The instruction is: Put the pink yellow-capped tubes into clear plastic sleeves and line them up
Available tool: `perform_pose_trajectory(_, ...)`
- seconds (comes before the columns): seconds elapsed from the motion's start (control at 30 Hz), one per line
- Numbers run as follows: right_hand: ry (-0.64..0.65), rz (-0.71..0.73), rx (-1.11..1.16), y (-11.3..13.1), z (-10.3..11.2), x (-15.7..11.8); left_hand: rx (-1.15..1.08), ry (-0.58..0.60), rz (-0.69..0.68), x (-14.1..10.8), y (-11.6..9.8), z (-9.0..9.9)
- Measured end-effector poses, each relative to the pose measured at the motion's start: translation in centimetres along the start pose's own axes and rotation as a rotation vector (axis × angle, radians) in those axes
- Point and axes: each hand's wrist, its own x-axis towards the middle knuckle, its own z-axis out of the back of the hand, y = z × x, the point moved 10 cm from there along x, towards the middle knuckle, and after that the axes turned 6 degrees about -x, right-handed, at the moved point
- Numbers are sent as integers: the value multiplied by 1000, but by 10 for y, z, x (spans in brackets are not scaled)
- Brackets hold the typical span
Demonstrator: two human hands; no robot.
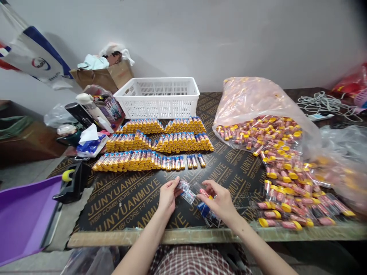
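Observation:
My left hand pinches a small clear printed plastic sleeve over the near part of the table. Close to its right, my right hand grips a small clear tube with pink contents and a yellow cap, partly covered by the fingers. Below that hand lies a loose bunch of blue and clear printed sleeves. Beyond both hands stand stacked rows of finished-looking tubes with blue printed wraps and yellow ends. A short front row of separate wrapped tubes lies to their right.
A pink plastic bag spills many unwrapped tubes across the right side. Behind the rows stands a white basket. On the left are a tape dispenser, a purple dustpan, tissues and bottles. Cables lie far right.

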Motion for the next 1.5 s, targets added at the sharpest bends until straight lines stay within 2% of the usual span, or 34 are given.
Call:
perform_pose_trajectory(0.17, 23, -27, -6, 4, -11, -3, -5, -34, -16, -2, -1, 4)
perform_pose_trajectory(0.33, -10, -35, -4, 5, -11, -6, 8, -57, -90, -1, -6, 8)
perform_pose_trajectory(0.53, -50, -2, 20, 11, -10, -6, -63, 29, 9, -3, 8, -1)
perform_pose_trajectory(0.73, -303, -52, 101, 9, 21, -12, -84, 12, 41, -2, 11, 1)
perform_pose_trajectory(0.8, -330, -48, 95, 10, 26, -14, -101, -1, 55, -1, 11, 3)
perform_pose_trajectory(0.97, -286, 60, 45, 23, 21, -17, -122, -11, 72, -1, 12, 5)
perform_pose_trajectory(1.17, -303, 145, -10, 33, 19, -21, -131, -2, 66, -2, 13, 8)
perform_pose_trajectory(1.3, -194, 167, 14, 33, 3, -19, -87, -8, 14, -4, 8, 6)
perform_pose_trajectory(1.37, -150, 155, 55, 31, -4, -19, -47, 1, -44, -7, 3, 3)
perform_pose_trajectory(1.5, -87, 146, 133, 26, -15, -22, -20, 109, -80, -14, -1, -13)
